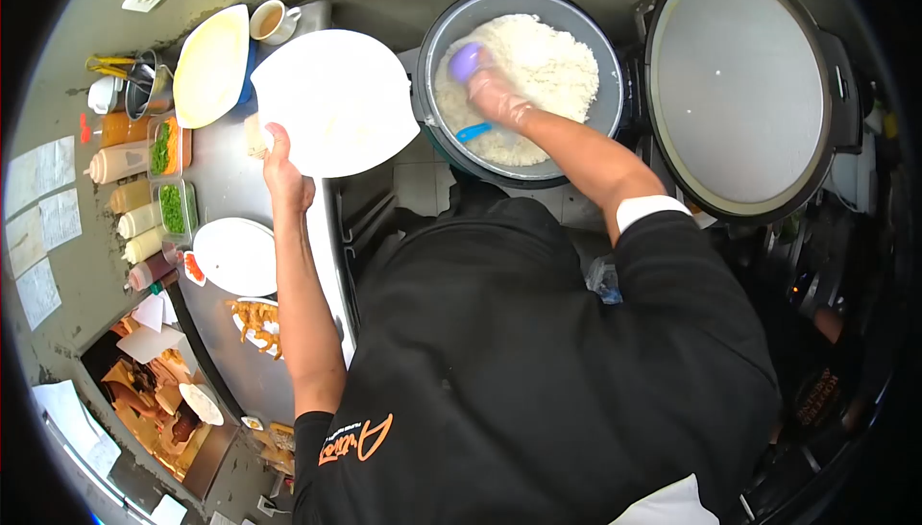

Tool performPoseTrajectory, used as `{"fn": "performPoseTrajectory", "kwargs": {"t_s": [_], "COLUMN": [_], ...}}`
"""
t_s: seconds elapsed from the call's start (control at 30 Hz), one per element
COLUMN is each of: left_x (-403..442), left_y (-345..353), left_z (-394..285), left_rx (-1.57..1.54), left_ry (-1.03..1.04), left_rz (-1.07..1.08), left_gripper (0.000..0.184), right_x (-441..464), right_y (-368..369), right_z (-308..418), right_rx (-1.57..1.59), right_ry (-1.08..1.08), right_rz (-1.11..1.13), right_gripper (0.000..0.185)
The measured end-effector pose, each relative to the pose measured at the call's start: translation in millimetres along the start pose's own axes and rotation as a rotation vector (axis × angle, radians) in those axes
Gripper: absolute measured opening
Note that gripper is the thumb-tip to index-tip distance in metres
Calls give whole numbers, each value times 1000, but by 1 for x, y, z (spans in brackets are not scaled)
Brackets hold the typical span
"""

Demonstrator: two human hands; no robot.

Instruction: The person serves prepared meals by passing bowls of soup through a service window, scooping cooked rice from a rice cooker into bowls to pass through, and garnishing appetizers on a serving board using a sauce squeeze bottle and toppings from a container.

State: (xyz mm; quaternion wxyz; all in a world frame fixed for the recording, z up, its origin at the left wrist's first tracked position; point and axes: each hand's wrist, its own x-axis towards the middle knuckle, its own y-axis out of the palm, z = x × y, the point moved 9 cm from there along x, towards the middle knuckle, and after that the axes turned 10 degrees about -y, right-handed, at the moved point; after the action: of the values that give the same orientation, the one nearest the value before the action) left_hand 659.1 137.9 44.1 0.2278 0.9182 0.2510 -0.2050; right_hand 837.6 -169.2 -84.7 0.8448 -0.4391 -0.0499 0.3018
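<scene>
Left hand (pixel 286 165): white plate (pixel 336 102), sideways, tip toward pot (pixel 464 25); right hand (pixel 497 97): purple scoop (pixel 467 62).

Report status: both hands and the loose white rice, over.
Left hand holding wide white plate. Right hand inside round grey pot, gripping rounded purple scoop at white rice. Possible obstruction: bright blue handle near right wrist.

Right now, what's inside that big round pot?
White rice, with a blue utensil lying on it and the right hand holding a rounded purple utensil. The rice hides the pot's bottom, and the hand and forearm cover some rice.
</scene>
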Motion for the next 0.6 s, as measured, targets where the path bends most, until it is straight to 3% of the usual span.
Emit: {"fn": "performPoseTrajectory", "kwargs": {"t_s": [0.03,0.13,0.2,0.23,0.3,0.4,0.5,0.53,0.6], "left_x": [0,-4,-5,-6,-4,-12,-20,-19,-18], "left_y": [1,6,6,4,9,3,-1,2,0], "left_z": [-1,4,1,2,8,11,19,19,22], "left_rx": [-17,-31,-23,-17,-22,-48,-48,-38,-34], "left_ry": [8,-15,-4,6,-7,-38,-52,-54,-66], "left_rz": [16,42,15,-12,-14,-13,-43,-56,-108], "left_gripper": [60,60,61,61,61,61,62,62,63], "right_x": [0,12,19,16,24,35,14,2,-7], "right_y": [6,-17,-6,8,-52,-36,8,-1,23], "right_z": [7,15,27,39,55,15,27,50,38], "right_rx": [164,-523,-713,-621,-174,-217,-581,-311,-311], "right_ry": [42,-302,-506,-540,-349,-247,-552,-843,-657], "right_rz": [-22,293,407,493,347,110,644,401,601], "right_gripper": [48,43,35,29,23,21,26,30,23]}}
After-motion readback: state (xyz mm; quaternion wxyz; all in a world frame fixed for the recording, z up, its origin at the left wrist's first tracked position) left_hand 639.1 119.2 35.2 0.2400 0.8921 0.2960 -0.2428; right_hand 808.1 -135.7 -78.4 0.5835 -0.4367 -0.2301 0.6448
